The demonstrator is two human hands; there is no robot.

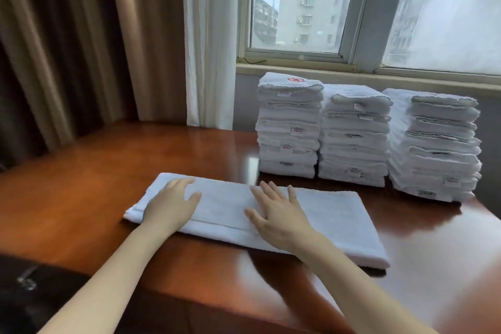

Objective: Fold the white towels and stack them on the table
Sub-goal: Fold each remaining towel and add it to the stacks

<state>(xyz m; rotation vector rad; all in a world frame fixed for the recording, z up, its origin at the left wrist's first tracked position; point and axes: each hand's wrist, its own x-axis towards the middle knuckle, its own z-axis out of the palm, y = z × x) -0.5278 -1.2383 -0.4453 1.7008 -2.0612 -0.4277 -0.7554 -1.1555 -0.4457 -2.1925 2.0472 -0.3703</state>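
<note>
Pressing flat: left hand [173, 202] and right hand [276, 214] lie fingers straight on the half-folded towel [225, 214], grasping nothing. It sits long-ways on the table [108, 171], near three stacks [352, 135]. Risk: the glossy wood could let the cloth slide during the next fold, skewing edges; a crooked piece could tilt a tall pile.

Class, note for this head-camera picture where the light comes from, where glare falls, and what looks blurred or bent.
Head view: daylight enters by the window behind the towel stacks; glare streaks the glossy table; the right hand is slightly blurred; the window frame leans.
</note>
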